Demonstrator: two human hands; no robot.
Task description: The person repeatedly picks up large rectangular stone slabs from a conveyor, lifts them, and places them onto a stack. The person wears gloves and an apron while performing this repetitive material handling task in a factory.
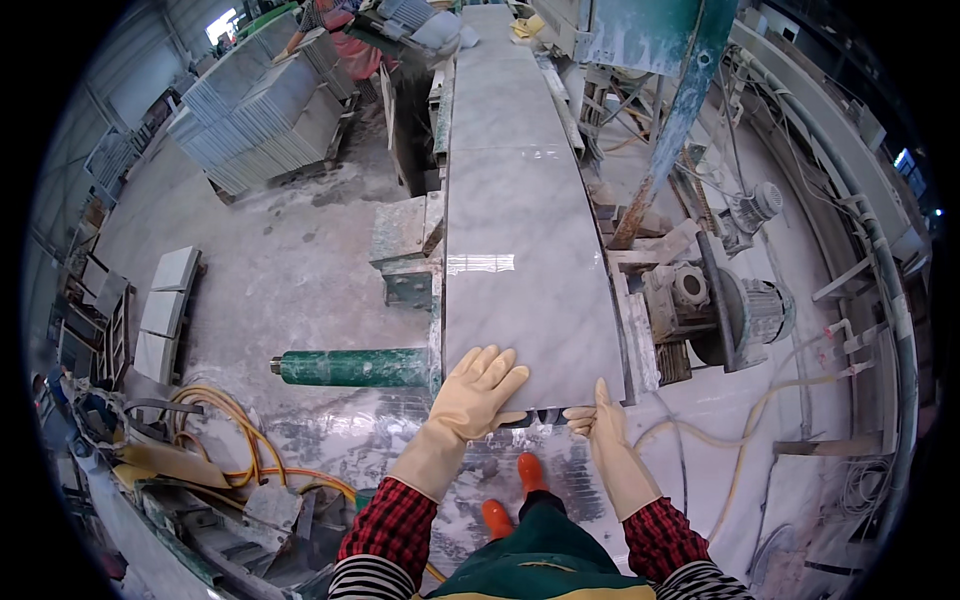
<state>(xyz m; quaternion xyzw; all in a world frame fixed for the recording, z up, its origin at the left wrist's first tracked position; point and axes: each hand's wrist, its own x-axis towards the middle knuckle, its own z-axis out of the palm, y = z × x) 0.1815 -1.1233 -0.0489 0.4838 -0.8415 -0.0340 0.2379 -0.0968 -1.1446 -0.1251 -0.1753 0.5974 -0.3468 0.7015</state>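
Note:
A long run of grey, faintly veined polished stone slabs [525, 220] lies on a narrow conveyor and stretches away from me. My left hand [475, 390], in a cream rubber glove, rests on the near left corner of the closest slab. Its fingers lie flat on the top face, and the thumb is by the front edge. At the near right corner, my gloved right hand [603, 425] holds the slab's front edge. One of its digits points up over the top face while the others are bent at the edge. Dark roller parts [545, 415] show just under that edge.
A green roller [350, 367] juts out left of the conveyor. On the right are a motor [765, 310] and a slanted rusty post [665, 150]. Yellow hoses [245, 430] coil on the wet floor. Stacked slabs [270, 120] stand far left, near another person [365, 50].

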